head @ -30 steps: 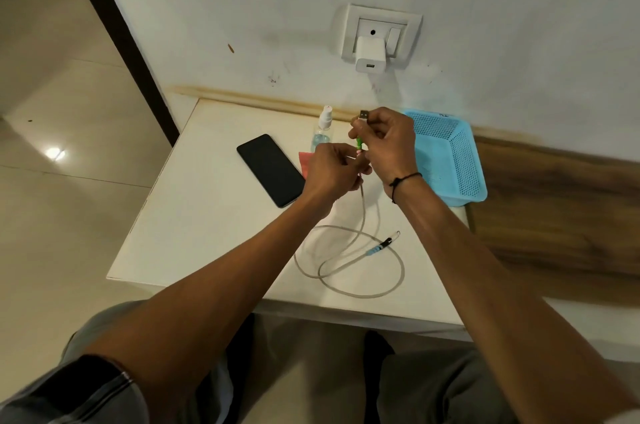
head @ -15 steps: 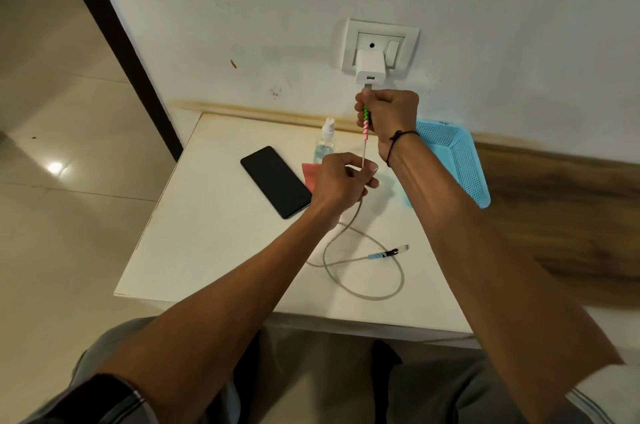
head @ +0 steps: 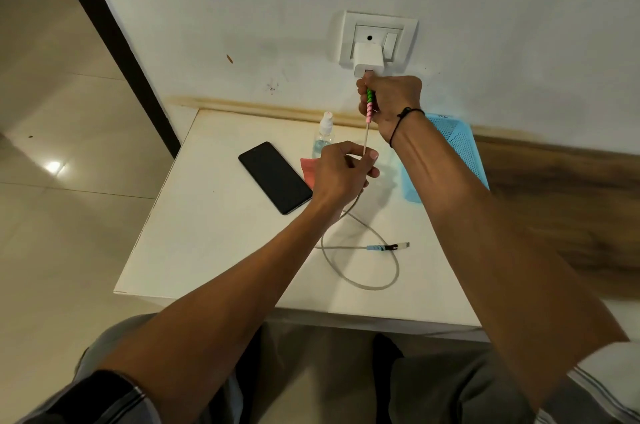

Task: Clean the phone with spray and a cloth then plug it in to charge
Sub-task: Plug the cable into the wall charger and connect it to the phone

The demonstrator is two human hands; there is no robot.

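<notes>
Right hand (head: 389, 101): we see it curled round the green-and-pink wrapped end of the cable (head: 360, 271), holding the plug up against the underside of the wall adapter (head: 367, 59).
Left hand (head: 341, 170): it pinches the cable lower down between thumb and fingers, just above the table (head: 207, 250).
Phone (head: 275, 177): lies flat and screen-up on the table, just left of the left hand, its long axis running from far-left to near-right.
Free connector (head: 394, 246): rests on the table near the right forearm, pointing right, well apart from the phone.
Spray bottle (head: 325, 136) and red cloth (head: 308, 169): stand behind the left hand, beside the phone's far end.
Basket (head: 457, 149): blue, against the wall at right.
Governing relation: we judge that the left hand is nearer both phone and loose connector; the connector lies across the cable loop from the phone and points away from it, so it must be turned leftward.
</notes>
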